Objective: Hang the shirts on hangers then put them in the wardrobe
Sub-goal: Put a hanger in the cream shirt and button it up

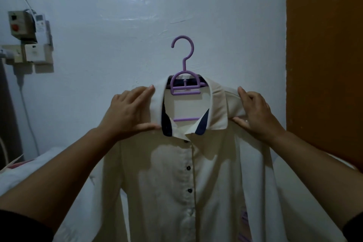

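A cream button-up shirt (167, 179) with dark buttons and a navy inner collar hangs on a purple plastic hanger (183, 68), held up in front of the pale wall. The hanger's hook stands free above the collar. My left hand (127, 112) grips the shirt's left shoulder, fingers along the top and thumb under the collar edge. My right hand (255, 112) grips the right shoulder beside the collar, thumb pressed on the fabric. The hanger's arms are hidden inside the shirt.
A brown wooden panel (324, 55) rises at the right edge. Electrical boxes and switches (27, 35) with cables are mounted on the wall at left. White bedding (23, 173) lies low at left, behind my forearm.
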`<state>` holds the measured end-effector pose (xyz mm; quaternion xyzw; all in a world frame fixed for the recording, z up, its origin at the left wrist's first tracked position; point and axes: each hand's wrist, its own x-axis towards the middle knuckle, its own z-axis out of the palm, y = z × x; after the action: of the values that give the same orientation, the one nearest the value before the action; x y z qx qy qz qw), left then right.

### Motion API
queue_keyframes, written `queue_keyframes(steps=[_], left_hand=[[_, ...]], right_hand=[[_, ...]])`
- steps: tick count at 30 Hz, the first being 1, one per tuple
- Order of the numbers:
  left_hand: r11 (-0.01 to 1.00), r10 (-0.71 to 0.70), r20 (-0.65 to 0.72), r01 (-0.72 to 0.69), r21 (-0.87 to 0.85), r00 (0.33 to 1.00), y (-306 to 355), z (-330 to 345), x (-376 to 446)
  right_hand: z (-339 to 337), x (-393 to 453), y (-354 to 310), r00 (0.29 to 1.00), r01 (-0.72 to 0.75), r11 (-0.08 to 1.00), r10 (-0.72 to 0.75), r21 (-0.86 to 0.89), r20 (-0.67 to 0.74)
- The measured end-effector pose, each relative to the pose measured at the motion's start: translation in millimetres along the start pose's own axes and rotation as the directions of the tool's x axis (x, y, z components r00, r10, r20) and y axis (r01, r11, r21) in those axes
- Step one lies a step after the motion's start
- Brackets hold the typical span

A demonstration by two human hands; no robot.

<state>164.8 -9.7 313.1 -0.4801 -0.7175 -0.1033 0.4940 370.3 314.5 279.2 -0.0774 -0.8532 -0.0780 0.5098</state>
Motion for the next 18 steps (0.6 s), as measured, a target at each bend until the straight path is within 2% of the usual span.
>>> queue_keyframes(steps=[10, 15, 18], left_hand=[[0.996, 0.055, -0.020, -0.054, 0.064, 0.998, -6.3, -11.8, -4.3], [0.989, -0.039, -0.006, 0.039, 0.142, 0.999, -14.1, -29.9, -8.9], [0.977, -0.120, 0.030, 0.113, 0.183, 0.992, -20.6, -35.2, -19.6]], right_hand=[[-0.7, 6.6, -8.5, 0.996, -0.048, 0.998, 0.046, 0.027, 0.070], [9.1, 23.7, -36.9, 0.979, -0.175, 0.984, 0.178, -0.043, 0.099], [32.9, 31.5, -61.3, 0.950, -0.249, 0.967, 0.255, -0.056, 0.179]])
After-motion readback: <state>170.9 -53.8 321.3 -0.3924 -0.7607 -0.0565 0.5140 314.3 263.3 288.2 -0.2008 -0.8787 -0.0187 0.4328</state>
